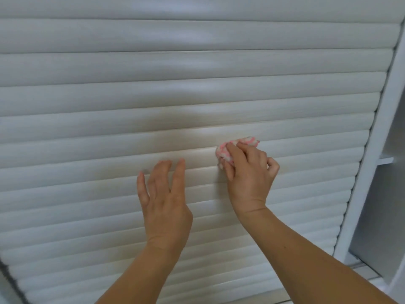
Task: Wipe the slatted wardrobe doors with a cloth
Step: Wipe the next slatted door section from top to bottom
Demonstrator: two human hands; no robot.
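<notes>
White slats run side to side across the wardrobe door [197, 88], one under another, and they fill almost all I can see. They look smooth and a bit shiny, with soft light spots near the top and the middle. The person's right hand [249, 172] is holding a small cloth [225, 153] that is pink and white. The cloth is all bunched up, and the fingers are curled around it and push it flat on a slat a little right of the middle of the door. A bit of the cloth sticks out above the fingers and a bit sticks out on the left side of the hand. The left hand [163, 194] is just beside it, lower and to the left, and it holds nothing. Its fingers are straight and spread out, pointing up, and the tips lie on the slats or very close to them; I cannot tell which. The two hands are near each other but do not touch. On the right side of the door is a white frame [372, 172] that leans in, and past it is a white shelf [385, 160].
</notes>
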